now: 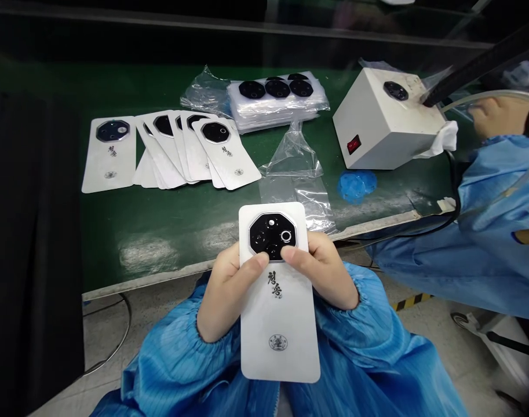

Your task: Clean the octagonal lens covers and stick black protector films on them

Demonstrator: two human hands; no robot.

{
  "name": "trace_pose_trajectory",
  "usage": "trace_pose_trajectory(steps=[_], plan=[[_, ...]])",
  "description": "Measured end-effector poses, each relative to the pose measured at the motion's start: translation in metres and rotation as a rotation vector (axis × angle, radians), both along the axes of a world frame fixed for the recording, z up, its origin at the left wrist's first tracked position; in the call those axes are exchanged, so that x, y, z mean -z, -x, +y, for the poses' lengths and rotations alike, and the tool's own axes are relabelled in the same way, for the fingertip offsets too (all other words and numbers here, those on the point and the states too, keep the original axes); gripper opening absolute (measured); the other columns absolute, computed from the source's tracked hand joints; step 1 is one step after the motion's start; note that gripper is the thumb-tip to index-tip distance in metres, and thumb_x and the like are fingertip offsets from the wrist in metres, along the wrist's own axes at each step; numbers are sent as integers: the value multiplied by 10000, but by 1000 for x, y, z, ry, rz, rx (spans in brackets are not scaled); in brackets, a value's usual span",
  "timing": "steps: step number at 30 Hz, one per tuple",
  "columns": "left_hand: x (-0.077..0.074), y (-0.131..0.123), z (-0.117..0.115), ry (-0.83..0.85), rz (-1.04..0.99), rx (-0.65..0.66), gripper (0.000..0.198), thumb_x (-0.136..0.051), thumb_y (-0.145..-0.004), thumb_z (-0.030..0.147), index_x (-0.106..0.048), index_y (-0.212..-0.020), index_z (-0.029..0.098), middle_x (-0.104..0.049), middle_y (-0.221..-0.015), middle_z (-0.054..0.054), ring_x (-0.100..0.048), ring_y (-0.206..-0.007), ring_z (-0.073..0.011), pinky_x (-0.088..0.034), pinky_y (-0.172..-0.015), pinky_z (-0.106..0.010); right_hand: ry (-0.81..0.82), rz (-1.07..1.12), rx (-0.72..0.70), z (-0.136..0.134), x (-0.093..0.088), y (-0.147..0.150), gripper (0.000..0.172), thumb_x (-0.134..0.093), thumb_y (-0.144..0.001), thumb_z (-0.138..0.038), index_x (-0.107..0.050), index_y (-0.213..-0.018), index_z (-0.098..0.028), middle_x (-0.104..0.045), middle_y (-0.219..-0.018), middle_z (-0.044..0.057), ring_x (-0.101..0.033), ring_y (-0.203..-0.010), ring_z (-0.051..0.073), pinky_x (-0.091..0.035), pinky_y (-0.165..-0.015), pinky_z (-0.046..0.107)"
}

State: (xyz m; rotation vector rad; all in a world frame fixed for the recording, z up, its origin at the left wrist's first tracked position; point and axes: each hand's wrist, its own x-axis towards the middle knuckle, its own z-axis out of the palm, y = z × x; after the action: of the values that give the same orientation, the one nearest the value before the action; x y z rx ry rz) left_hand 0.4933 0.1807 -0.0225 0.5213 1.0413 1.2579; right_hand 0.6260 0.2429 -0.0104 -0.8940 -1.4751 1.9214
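Note:
I hold a white phone back cover point(278, 313) upright over my lap, its black octagonal camera panel point(273, 235) at the top. My left hand point(223, 295) grips its left edge, thumb pressed at the lower left of the camera panel. My right hand point(327, 278) grips the right edge, thumb on the panel's lower right. Both hands are closed around the cover. Blue sleeves cover both my arms.
On the green bench point(168, 214) lie a single white cover point(110, 153), a fanned row of several covers point(194, 150), a bagged stack with black panels point(277, 98), empty clear bags point(296, 174), a blue lump point(355, 185) and a white box with a red switch point(386, 119). A co-worker's blue sleeve point(485, 231) is at right.

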Motion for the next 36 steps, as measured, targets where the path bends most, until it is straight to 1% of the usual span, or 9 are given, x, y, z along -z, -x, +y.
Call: trace_pose_trajectory(steps=[4,8,11,14,18,22,27,32,36], plan=[[0,0,-1,38,-77,-10,197,-613,-774,357,-620,-775,160,-588,-599,-7,-498,-535,-109,-385,-458,-197,23,-24,-3,-1,1,-1,221,-592,-775,-342,-536,-688,-146,-515,-618,-7,-473,-545,96,-385,-468,206],[1,1,-3,42,-99,-24,243,-560,-797,400,-597,-748,164,-580,-595,-15,-501,-526,-122,-408,-467,-225,5,-12,-12,1,2,-1,202,-586,-783,-329,-554,-706,-145,-545,-645,4,-494,-562,101,-404,-476,206],[2,3,-2,0,75,41,227,-600,-782,397,-575,-753,173,-561,-593,4,-490,-494,-111,-399,-438,-218,-23,-31,-14,2,2,0,188,-588,-761,-297,-520,-664,-151,-517,-608,-10,-464,-529,91,-386,-454,199],[3,4,1,-37,237,48,230,-626,-766,393,-575,-743,171,-546,-596,15,-469,-488,-99,-373,-419,-205,-75,-45,-27,4,2,1,167,-591,-727,-258,-497,-633,-156,-483,-566,-25,-428,-496,80,-364,-432,190],[5,6,5,-59,305,39,229,-615,-772,385,-587,-768,157,-564,-623,2,-477,-520,-111,-376,-440,-213,-134,-92,-33,8,6,0,200,-599,-726,-292,-489,-624,-160,-480,-561,-22,-428,-502,86,-364,-433,195],[7,10,5,-78,335,67,253,-594,-786,400,-577,-762,149,-568,-621,-6,-469,-521,-117,-360,-446,-217,-185,-66,-96,12,11,-3,313,-499,-836,-413,-485,-655,-158,-474,-567,-13,-422,-493,87,-342,-420,197],[9,12,0,-120,393,73,431,-396,-874,489,-528,-641,152,-466,-529,0,-395,-471,-114,-303,-425,-238,-310,-64,-75,12,14,-6,421,-399,-889,-456,-400,-575,-176,-374,-518,-31,-349,-463,79,-276,-417,216],[7,17,1,-222,534,84,458,-408,-870,492,-447,-550,166,-366,-500,19,-331,-462,-101,-249,-448,-252,-427,-43,-71,14,10,-6,399,-427,-888,-404,-419,-564,-171,-401,-528,-27,-376,-486,86,-295,-457,224],[5,21,1,-297,571,172,416,-423,-878,438,-535,-602,147,-465,-553,-2,-417,-512,-118,-304,-499,-252,-442,-40,-13,17,5,-7,346,-427,-896,-390,-474,-630,-173,-462,-599,-13,-414,-545,103,-336,-502,231]])
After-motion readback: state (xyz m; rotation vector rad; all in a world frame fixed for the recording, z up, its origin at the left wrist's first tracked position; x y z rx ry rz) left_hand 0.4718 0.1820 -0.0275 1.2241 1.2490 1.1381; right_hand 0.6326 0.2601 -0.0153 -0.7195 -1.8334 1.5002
